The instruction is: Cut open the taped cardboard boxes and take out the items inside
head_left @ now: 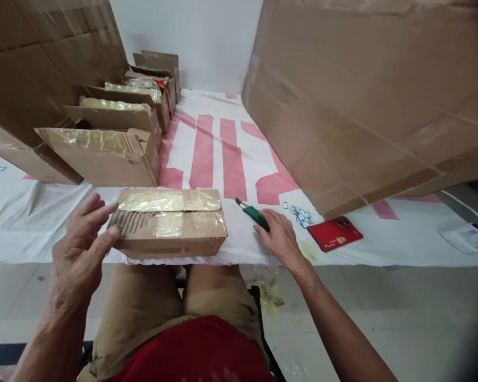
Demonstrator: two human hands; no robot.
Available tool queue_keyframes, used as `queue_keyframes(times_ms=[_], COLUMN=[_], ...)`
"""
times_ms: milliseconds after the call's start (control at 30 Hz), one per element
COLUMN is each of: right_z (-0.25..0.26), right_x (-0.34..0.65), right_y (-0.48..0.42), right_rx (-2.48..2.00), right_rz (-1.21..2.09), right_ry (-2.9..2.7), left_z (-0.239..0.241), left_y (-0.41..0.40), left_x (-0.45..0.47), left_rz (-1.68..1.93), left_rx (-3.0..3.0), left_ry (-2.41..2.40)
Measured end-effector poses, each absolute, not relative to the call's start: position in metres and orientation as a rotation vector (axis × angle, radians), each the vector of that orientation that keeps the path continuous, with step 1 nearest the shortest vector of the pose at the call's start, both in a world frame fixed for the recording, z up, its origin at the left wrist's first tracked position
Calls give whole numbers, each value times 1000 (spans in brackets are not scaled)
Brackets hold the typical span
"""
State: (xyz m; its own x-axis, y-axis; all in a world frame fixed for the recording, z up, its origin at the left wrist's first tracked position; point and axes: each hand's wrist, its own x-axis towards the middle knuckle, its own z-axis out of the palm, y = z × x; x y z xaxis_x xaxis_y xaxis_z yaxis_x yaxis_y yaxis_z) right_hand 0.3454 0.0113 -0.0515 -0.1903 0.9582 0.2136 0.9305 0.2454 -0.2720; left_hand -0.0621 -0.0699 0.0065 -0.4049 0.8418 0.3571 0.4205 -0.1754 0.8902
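A closed brown cardboard box banded with shiny, yellowish tape (168,225) lies between a seated person's two bare hands, its long axis running left to right along the near edge of a table spread with white cloth patterned in pink (242,246). The left hand (77,246) is the nearer: its thumb and forefinger, spread apart, appear to touch the box's left end. The right hand (279,234) has its fingers curled over the rear of a slim green-handled utility knife with a dark blade (256,217), the box off to their left and apart from them. Ahead of those fingers the blade slants away from the person and leftward, near the box's right end but not touching it, while the taped seam runs lengthwise toward the left hand. Right of the right fingers lies a red smartphone (334,233), its back carrying a gold emblem and gold characters too small to read; between them, blue scribbled marks (301,216) on the cloth form no legible word. No readable label shows on the box, only dark slanting stripes near the left thumb. Beyond the left fingers stands a row of open brown cardboard cartons (107,159), with no brand that can be made out
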Motion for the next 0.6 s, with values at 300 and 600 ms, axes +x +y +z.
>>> queue_keyframes(times_ms=[300,600], right_z=[-68,63], right_x=[364,274], right_y=[30,-2], right_rx=[-1656,-974], right_rz=[-26,189], right_ry=[-2163,-2369], left_z=[8,6], left_y=[-49,-52], left_x=[-54,-53], left_rz=[1302,1341], left_rx=[1448,1388], left_ry=[1757,1637])
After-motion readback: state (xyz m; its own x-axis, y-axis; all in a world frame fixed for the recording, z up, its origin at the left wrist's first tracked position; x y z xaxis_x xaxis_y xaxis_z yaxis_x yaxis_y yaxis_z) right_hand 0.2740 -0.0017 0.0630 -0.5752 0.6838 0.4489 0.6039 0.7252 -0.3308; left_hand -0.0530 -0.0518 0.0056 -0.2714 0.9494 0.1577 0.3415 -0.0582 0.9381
